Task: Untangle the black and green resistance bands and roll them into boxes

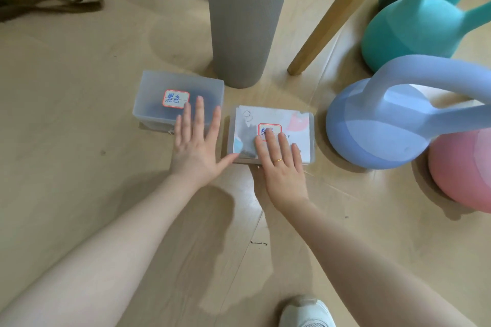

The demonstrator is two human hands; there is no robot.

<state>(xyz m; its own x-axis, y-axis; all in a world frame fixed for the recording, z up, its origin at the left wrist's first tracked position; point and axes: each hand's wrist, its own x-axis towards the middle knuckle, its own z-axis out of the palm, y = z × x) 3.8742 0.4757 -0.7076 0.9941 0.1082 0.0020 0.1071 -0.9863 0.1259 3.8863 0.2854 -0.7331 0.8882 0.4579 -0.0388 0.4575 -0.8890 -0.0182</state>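
Observation:
Two frosted plastic boxes with lids on lie side by side on the wooden floor. The left box (159, 93) has a red-framed label and a dark shape shows through its lid. The right box (297, 125) has a similar label, partly covered by my fingers. My left hand (195, 146) is spread flat, its fingertips over the left box's near right corner and its thumb reaching toward the right box. My right hand (279, 159) lies flat with straight fingers on the right box's lid. No loose band shows near the boxes.
A grey rolled mat (244, 16) stands just behind the boxes, with a wooden leg (332, 16) to its right. Blue (372, 125), pink (462, 172) and teal (414, 26) kettlebells crowd the right side. A brown strap (53, 2) lies far left. My shoe (305, 312) is at the bottom.

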